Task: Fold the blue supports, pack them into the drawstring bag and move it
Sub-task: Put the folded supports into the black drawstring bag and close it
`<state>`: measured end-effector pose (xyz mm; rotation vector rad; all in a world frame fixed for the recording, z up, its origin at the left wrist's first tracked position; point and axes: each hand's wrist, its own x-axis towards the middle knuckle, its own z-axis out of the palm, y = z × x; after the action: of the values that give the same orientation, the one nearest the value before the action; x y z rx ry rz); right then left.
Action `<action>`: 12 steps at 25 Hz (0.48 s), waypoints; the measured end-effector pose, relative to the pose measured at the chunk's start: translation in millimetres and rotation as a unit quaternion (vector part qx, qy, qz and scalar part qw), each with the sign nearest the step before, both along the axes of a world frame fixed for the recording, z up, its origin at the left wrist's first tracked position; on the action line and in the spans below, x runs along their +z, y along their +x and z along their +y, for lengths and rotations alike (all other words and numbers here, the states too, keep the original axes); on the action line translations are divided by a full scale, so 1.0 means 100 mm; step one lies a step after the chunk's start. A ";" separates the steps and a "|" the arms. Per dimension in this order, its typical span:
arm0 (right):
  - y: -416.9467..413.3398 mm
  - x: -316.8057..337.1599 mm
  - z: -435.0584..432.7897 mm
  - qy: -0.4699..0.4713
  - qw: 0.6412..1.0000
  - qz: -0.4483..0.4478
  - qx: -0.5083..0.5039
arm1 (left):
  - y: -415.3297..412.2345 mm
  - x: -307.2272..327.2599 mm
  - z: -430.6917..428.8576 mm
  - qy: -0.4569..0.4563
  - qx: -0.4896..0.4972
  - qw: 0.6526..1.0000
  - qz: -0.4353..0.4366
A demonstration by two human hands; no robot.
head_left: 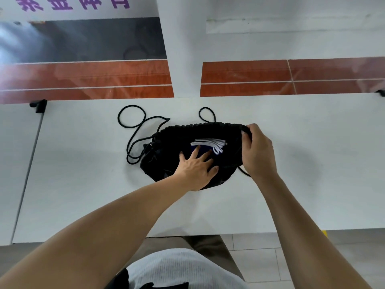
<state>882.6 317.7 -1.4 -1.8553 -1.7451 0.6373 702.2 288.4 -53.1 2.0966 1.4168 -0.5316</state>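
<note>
In the middle of the white table, the right hand grips the rim of the black drawstring bag to keep it open, while the flat, open left hand presses the blue supports inside.

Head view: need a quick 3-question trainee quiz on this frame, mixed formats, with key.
1. True or false: the left hand reaches into the open mouth of the black drawstring bag.
2. The right hand grips: A) the bag's rim B) the loose cord loops C) the table edge.
3. Fill in: inside the bag, white straps lie on a ____ coloured item.

Key: 1 true; 2 A; 3 blue.
</note>
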 end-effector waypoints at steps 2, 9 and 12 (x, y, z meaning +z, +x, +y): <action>0.01 0.06 -0.01 0.011 1.000 0.015 -0.011 | 0.01 0.04 0.02 0.026 -0.006 1.000 -0.006; 0.13 0.17 -0.01 -0.022 0.994 -0.084 0.065 | 0.15 -0.03 0.12 0.091 0.007 0.995 -0.039; 0.06 0.28 -0.12 0.031 0.990 -0.086 0.106 | 0.28 0.00 0.27 0.035 0.018 0.999 0.029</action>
<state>888.7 306.2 26.9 -1.7416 -2.0689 0.5067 729.9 314.9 -52.8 2.1209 1.5236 -0.5386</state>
